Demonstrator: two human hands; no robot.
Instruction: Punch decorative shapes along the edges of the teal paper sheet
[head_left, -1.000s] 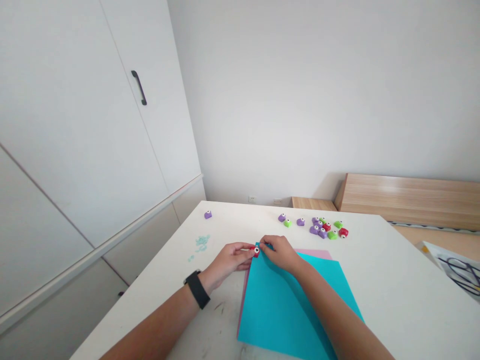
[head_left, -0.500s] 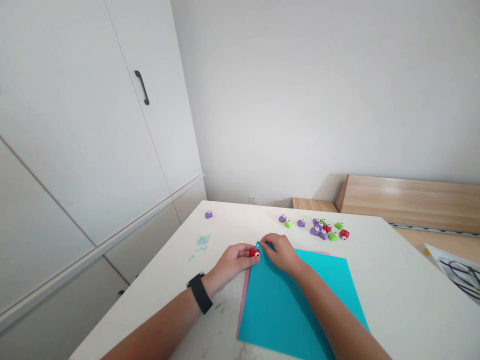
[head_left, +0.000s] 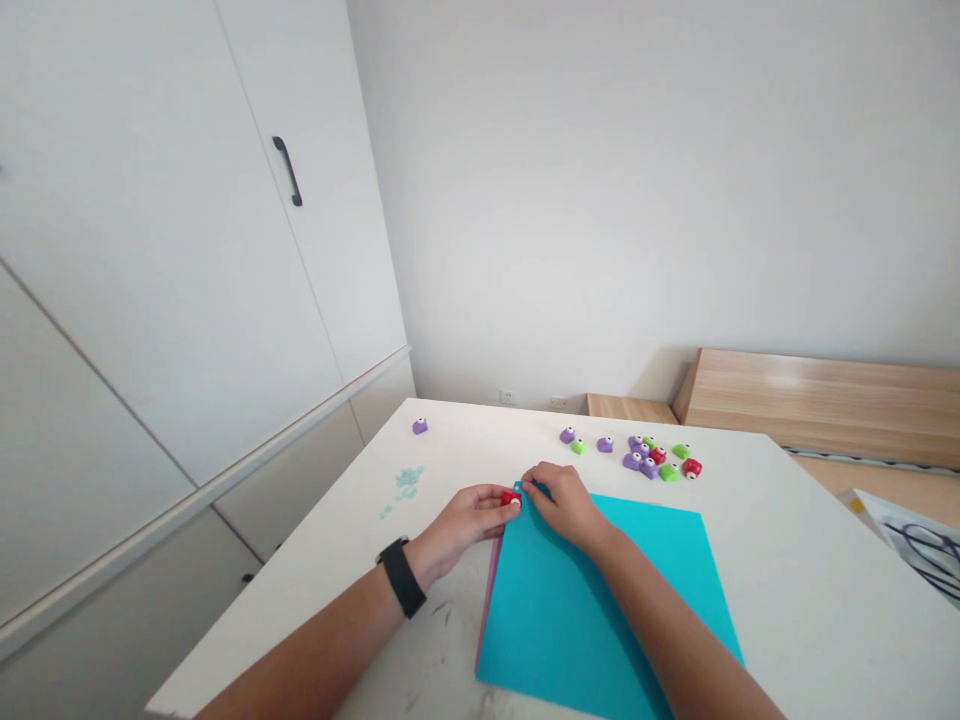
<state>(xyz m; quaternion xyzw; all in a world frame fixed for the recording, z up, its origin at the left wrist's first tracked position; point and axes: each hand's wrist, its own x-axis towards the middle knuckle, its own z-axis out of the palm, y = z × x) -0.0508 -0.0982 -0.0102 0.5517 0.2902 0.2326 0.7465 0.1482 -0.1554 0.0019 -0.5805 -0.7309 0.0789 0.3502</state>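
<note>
Turquoise paper [head_left: 555, 620] has shifted over the pink paper [head_left: 490, 582], hiding the far strip seen earlier. At the turquoise sheet's far-left corner, the left hand [head_left: 463, 526] pinches a red craft punch [head_left: 511, 498]; just to its right, the right hand [head_left: 562, 503] pinches the sheet's far edge.

Along the far edge of the tabletop [head_left: 817, 570], a gap opens between the lone purple piece [head_left: 420, 427] near the left corner and pieces [head_left: 649, 468] clustered rightward. The right edge offers passage; the right forearm [head_left: 652, 605] bars the blue sheet [head_left: 559, 620].
</note>
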